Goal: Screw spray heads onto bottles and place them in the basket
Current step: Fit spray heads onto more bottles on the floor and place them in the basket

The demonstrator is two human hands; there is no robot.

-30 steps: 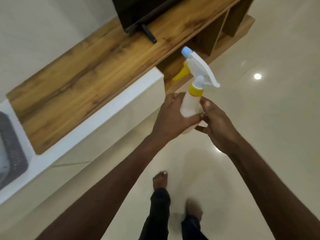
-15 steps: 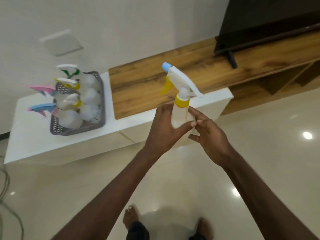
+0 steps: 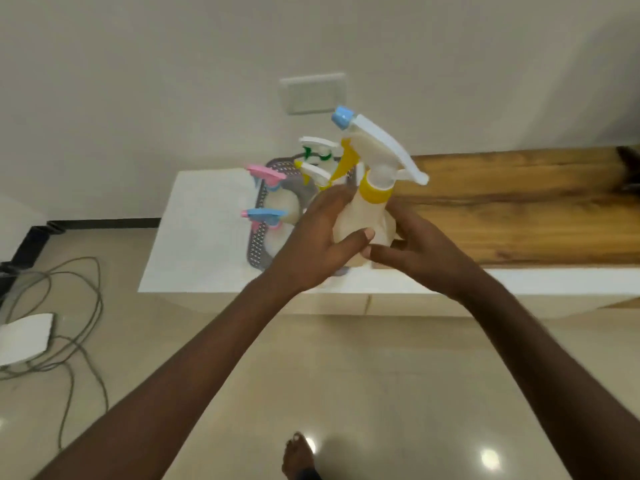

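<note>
My left hand (image 3: pixel 311 244) wraps the translucent bottle (image 3: pixel 360 223), thumb across its front; my right hand (image 3: pixel 419 251) cups its base, fingers curled round it. It stands tilted above the white surface (image 3: pixel 201 237), wearing a white spray head (image 3: pixel 377 147) with yellow collar, yellow trigger, blue nozzle. Behind, the grey basket (image 3: pixel 258 237) holds several finished bottles.

Both bare arms reach forward, hands meeting at chest height. The left hand (image 3: pixel 311 244) wraps around the bottle (image 3: pixel 363 223) from the left, thumb laid across its front. The right hand (image 3: pixel 419 251) cups it from the right and below, thumb pointing toward the left thumb.
</note>
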